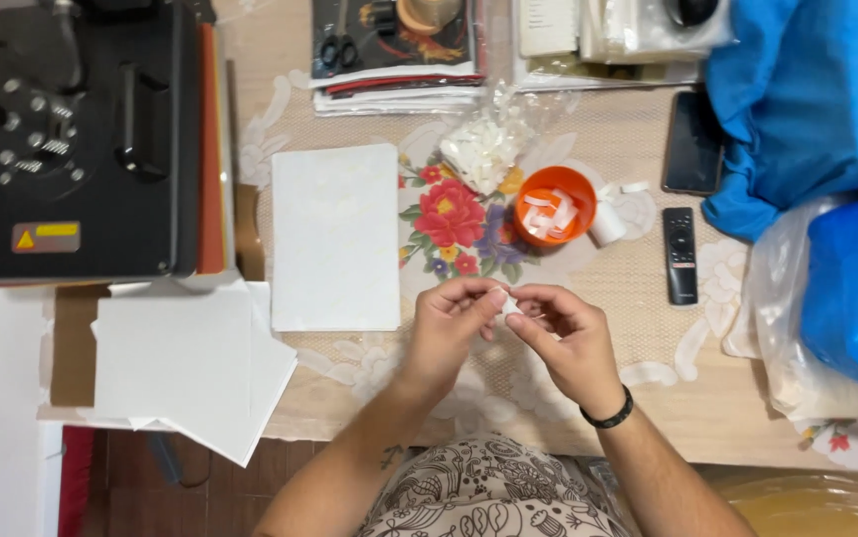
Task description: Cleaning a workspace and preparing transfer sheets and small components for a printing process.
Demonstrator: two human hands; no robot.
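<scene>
Pinching a small white piece between their fingertips, the left hand and the right hand meet just above the table's near edge, both closed on it, fingers curled. A black band circles the right wrist.

At twelve o'clock from the hands, near them, an orange round cup holds a few white strips, and a small white roll stands touching it at its three o'clock. At the cup's eleven o'clock lies a clear bag of white bits. A white rectangular sheet lies at ten o'clock from the hands, just beside the left one. Farther out at nine o'clock, a stack of white sheets hangs over the table edge, and beyond it, at ten o'clock, stands a black press machine. At two o'clock a black remote lies on the flowered tablecloth, with a dark phone above it. Blue cloth fills the far right.
</scene>
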